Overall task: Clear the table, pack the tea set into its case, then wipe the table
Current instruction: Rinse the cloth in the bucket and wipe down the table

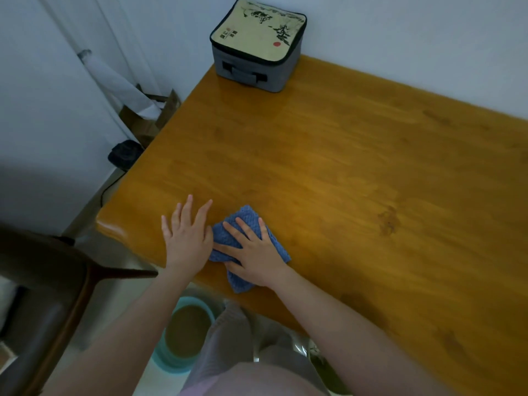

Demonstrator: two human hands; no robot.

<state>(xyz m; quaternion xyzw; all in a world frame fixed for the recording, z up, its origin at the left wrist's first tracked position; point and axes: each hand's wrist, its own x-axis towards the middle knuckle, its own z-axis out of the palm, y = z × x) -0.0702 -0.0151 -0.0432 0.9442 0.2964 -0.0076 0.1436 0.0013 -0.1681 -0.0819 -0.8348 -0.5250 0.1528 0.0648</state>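
Open-palmed, my right hand (254,252) presses the blue waffle-knit cloth (243,217) — left hand (185,238) splayed on the amber wooden table (343,167) beside it — so I'd sweep even, overlapping strokes.

- A single view from the person's head, at the near edge of the table (343,155), facing forward and steeply down onto its top.
- The wide lens takes in the table slantwise, as far as the far corner, where the case (258,44) sits by the wall (400,38).
- It is close: both forearms enter from below, with the left hand (187,238) and right hand (257,252) at the table's near edge.
- A chair (43,281) shows left of the table.
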